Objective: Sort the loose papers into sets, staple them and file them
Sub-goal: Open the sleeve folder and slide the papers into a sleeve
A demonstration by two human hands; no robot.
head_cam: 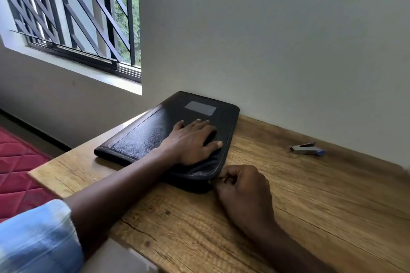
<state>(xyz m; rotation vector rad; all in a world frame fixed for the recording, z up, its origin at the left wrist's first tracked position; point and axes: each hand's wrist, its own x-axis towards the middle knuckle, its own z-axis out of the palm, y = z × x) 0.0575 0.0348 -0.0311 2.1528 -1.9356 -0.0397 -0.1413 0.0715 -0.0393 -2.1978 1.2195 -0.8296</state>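
Note:
A black zippered folder (142, 135) lies shut on the wooden desk (310, 195), its far end against the wall. My left hand (193, 139) rests flat on its cover with fingers spread. At the folder's near right corner, my right hand (241, 186) has its fingers curled and pinches something small at the zip edge; the zip pull itself is hidden. A small grey stapler (307, 148) with a blue end lies on the desk to the right, near the wall. No loose papers show.
The desk's left edge runs close beside the folder, with a red quilted mattress (17, 168) on the floor below it. A barred window (73, 17) is at the upper left. A plain wall stands behind the desk.

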